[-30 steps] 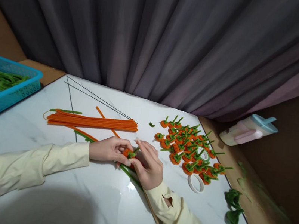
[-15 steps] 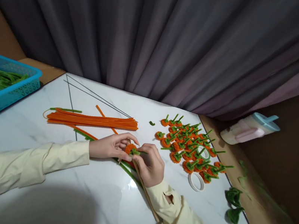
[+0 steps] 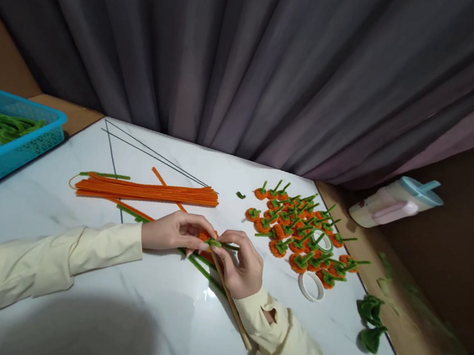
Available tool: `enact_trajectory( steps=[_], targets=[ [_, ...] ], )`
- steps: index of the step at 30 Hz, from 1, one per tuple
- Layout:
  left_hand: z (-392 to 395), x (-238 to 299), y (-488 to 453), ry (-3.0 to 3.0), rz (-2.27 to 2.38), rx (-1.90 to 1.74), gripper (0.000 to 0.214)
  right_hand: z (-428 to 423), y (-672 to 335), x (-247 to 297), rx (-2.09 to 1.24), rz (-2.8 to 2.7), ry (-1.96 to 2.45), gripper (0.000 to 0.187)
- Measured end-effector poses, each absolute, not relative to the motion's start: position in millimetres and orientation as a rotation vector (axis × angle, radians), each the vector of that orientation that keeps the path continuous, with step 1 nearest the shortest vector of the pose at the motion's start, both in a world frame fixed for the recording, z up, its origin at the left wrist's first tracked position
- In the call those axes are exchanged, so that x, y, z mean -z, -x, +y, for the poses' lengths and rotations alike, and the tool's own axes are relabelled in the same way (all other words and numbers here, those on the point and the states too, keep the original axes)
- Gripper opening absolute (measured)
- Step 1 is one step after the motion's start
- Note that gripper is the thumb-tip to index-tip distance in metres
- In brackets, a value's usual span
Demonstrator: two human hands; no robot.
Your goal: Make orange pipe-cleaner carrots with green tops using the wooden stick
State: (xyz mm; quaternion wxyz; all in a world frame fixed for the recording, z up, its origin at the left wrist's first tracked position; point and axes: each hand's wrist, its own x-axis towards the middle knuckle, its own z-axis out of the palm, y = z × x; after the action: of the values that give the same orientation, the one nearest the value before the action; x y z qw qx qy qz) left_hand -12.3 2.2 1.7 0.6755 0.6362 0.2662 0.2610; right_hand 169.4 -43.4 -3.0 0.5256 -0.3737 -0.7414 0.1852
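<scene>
My left hand [image 3: 177,231] closes its fingers around the orange body of a small pipe-cleaner pumpkin [image 3: 205,236], mostly hidden by the fingertips. From the other side, my right hand [image 3: 243,264] pinches the pumpkin's green top, with a short green stem pointing right between thumb and fingers. A thin wooden stick [image 3: 237,314] runs from the fingertips down past my right wrist; whether it is held or lies on the table, I cannot tell. Green pipe cleaners [image 3: 209,274] lie under both hands. Just behind my left hand is a bundle of orange pipe cleaners [image 3: 149,190].
Several finished pumpkins [image 3: 301,227] crowd the right side, with a white tape ring [image 3: 311,287] beside them. Dark green leaves [image 3: 371,325] lie near the right edge. A tumbler [image 3: 395,204] stands back right; a blue basket [image 3: 6,156] of green pieces sits left.
My fingertips have drawn closer together around the pumpkin, so less of its orange body shows. My right hand has turned slightly, and the green stem now points right and a little downward.
</scene>
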Motion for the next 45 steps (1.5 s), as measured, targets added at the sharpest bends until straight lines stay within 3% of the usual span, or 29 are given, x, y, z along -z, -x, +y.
enact_trajectory(
  steps=[10, 17, 22, 32, 35, 38, 45],
  targets=[
    [-1, -3, 10, -1.367, 0.622, -0.665, 0.026, -42, -168, 3, -0.305, -1.791, 0.943, 0.008],
    [-1, -2, 9, -1.359, 0.640, -0.661, 0.024, -44, -171, 11, 0.143, -1.999, 0.909, 0.010],
    [-2, -4, 9, -1.354, 0.629, -0.631, 0.025, -45, -172, 9, 0.284, -2.036, 0.870, 0.012],
    [7, -4, 11, -1.272, 0.685, -0.868, 0.024, -37, -180, -7, 0.222, -1.821, 1.205, 0.012],
    [9, -2, 11, -1.227, 0.731, -0.977, 0.026, -40, -185, -32, -0.179, -2.191, 1.596, 0.023],
    [7, -4, 11, -1.232, 0.749, -1.003, 0.027, -49, -181, -49, -0.589, -2.573, 1.837, 0.013],
    [2, -8, 9, -1.278, 0.736, -0.938, 0.029, -55, -175, -45, -0.531, -2.650, 1.980, 0.026]
  ],
)
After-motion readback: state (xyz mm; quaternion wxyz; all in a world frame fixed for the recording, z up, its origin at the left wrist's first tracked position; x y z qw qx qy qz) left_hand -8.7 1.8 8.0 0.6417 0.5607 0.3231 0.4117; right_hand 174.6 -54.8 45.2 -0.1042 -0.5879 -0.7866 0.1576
